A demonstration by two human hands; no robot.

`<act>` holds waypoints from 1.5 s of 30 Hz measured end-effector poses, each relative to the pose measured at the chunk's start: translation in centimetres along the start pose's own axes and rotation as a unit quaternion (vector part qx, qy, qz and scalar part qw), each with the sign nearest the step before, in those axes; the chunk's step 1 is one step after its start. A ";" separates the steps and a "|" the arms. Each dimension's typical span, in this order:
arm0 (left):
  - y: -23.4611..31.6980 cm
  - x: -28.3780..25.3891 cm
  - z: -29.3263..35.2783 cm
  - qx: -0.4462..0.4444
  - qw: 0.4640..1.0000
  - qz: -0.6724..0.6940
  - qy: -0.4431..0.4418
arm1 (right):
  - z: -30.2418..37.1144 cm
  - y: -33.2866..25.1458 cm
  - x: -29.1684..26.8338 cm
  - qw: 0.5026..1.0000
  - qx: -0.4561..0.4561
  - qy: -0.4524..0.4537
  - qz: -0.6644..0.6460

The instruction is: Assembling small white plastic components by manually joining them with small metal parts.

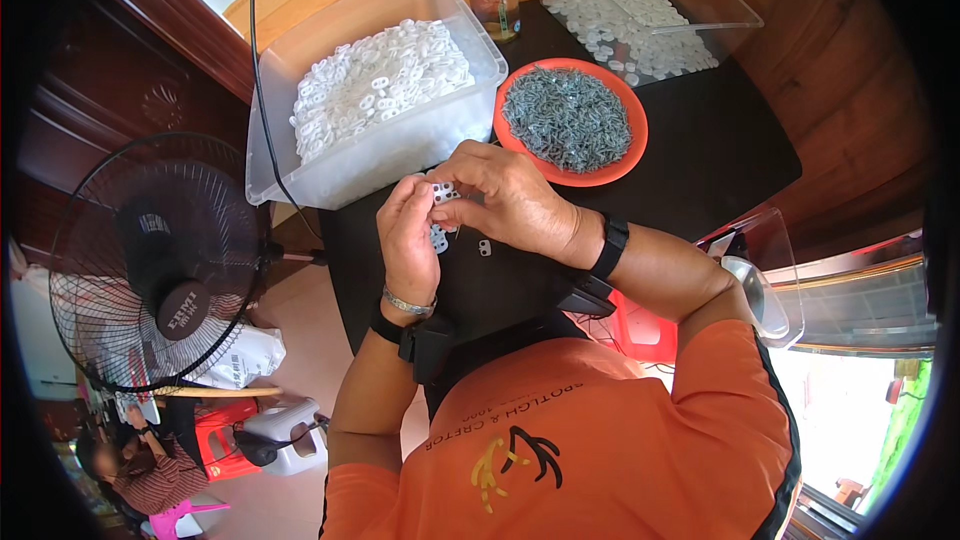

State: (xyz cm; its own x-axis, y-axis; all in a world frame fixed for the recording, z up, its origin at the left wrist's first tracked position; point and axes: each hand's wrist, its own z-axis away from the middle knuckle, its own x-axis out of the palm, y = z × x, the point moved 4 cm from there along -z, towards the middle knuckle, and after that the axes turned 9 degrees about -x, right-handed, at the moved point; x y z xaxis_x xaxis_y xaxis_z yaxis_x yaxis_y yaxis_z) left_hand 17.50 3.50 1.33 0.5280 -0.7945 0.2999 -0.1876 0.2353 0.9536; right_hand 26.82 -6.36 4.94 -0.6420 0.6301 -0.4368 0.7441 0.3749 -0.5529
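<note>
Front-left of the orange plate (641, 128), left hand (408, 240) and right hand (505, 202) pinch white pieces (445, 193) (dark-spotted); keep grip light.

1. An orange short-sleeved shirt (640, 440) is worn, loosely cut and creased.
2. Its front is marked with an emblem (515, 462) of curved strokes, coloured partly yellow and partly black, beside which dark lettering (505, 415) is printed.
3. The right sleeve (725, 370) is edged by a black stripe (782, 420).
4. On the left wrist, a patterned bracelet (408, 304) is worn next to a black band (386, 326), to which a boxy black module (428, 348) is fitted.
5. The right wrist is circled by a black strap (610, 246), beside which another dark module (586, 297) is seen.
</note>
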 end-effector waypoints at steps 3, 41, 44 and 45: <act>-0.1 -0.1 0.0 0.002 1.000 -0.007 -0.010 | 0.0 -0.1 0.0 1.000 -0.011 0.001 -0.005; 0.1 0.1 0.7 0.057 0.992 -0.107 0.042 | -0.1 -1.1 -0.4 0.998 -0.057 0.008 0.018; 0.5 -0.1 0.8 0.093 0.991 -0.090 0.044 | -0.6 -2.3 -1.3 0.998 -0.044 -0.021 0.045; 0.6 -0.3 0.7 0.092 0.991 -0.085 0.045 | -1.1 -2.9 -2.6 0.993 -0.068 0.005 0.101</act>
State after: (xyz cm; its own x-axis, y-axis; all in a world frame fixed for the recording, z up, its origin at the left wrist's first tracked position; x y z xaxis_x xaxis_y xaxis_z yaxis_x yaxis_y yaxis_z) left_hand 16.70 3.51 1.79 0.6351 -0.7590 0.1434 -0.2331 -0.0114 0.9724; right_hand 26.53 -8.38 8.51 -0.4755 0.7080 -0.5222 0.8761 0.3275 -0.3537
